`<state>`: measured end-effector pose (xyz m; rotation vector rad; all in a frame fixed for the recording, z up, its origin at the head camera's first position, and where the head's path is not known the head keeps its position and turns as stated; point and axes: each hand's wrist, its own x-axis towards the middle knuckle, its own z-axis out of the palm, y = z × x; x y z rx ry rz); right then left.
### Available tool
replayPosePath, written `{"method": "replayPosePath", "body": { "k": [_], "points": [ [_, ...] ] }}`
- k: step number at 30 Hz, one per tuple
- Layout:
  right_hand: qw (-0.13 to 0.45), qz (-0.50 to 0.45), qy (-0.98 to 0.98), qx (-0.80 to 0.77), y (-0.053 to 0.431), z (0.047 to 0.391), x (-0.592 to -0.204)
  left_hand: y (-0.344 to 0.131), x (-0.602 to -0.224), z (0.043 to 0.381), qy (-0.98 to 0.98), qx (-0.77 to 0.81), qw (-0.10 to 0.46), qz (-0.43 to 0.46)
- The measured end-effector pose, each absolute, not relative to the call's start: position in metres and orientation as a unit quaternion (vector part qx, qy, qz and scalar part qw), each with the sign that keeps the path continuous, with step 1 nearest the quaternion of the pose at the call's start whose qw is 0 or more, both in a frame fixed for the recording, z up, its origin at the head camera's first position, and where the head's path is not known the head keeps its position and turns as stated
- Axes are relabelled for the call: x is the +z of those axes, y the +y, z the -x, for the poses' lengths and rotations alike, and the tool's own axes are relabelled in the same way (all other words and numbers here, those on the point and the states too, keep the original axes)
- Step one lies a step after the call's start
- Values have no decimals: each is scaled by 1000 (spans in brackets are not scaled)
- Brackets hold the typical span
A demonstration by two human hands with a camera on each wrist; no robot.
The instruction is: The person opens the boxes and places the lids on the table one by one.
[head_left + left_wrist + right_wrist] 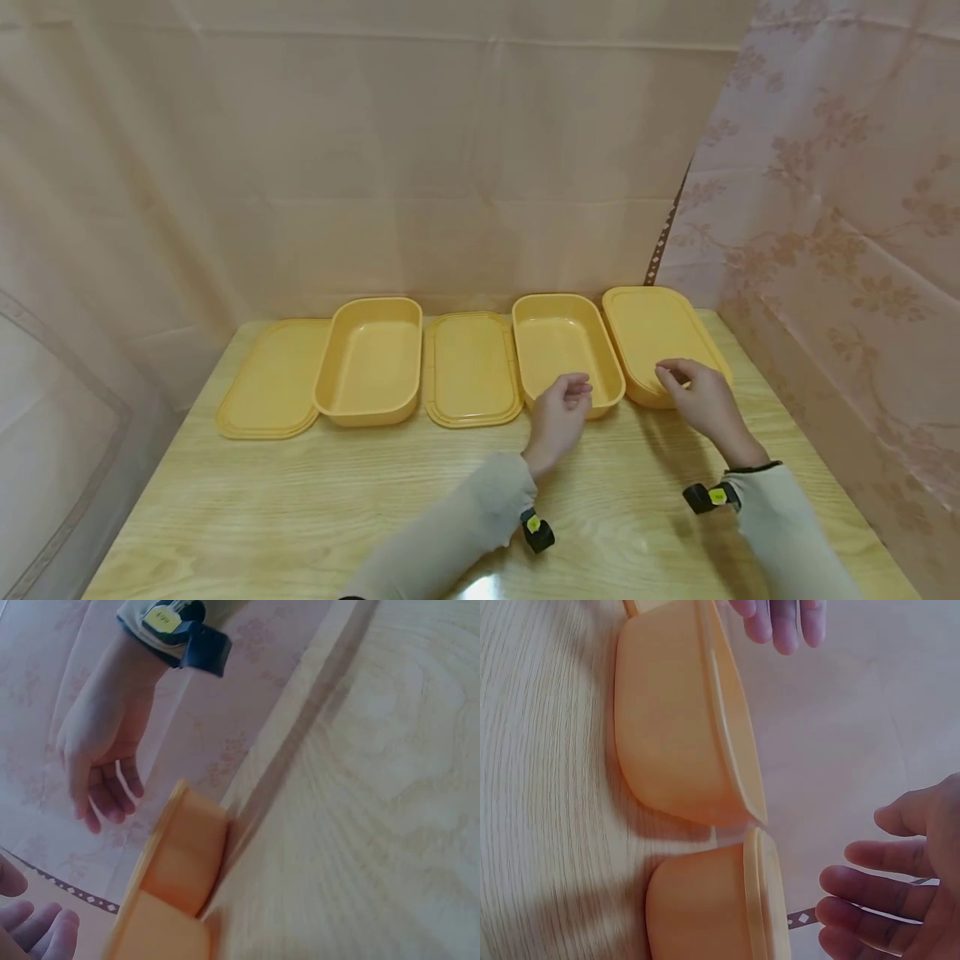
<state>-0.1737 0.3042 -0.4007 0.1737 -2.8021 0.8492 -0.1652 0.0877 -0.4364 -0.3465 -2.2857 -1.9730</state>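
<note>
Box [656,329] under a lid, at the right end of a row on the table [300,517]. Runs lengthwise back to front, near end slanting rightward. Just left, open box [557,337], long axis similarly aligned. Above them, right hand [707,404] and left hand [557,422], thumbs apart from fingers, holding nothing.

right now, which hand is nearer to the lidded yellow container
Right. The right hand hovers over the near end of the lidded yellow container; the left hand is farther left, by the adjacent open yellow container.
</note>
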Motion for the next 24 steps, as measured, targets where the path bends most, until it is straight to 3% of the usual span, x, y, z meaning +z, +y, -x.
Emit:
{"method": "replayPosePath", "body": {
  "k": [8,24],
  "points": [
    [99,-63,-956,270,309,177,-405,102,-446,160,-753,-646,-11,127],
    [110,-82,-965,225,317,178,-420,120,-463,158,-769,-624,-51,131]
  ]
}}
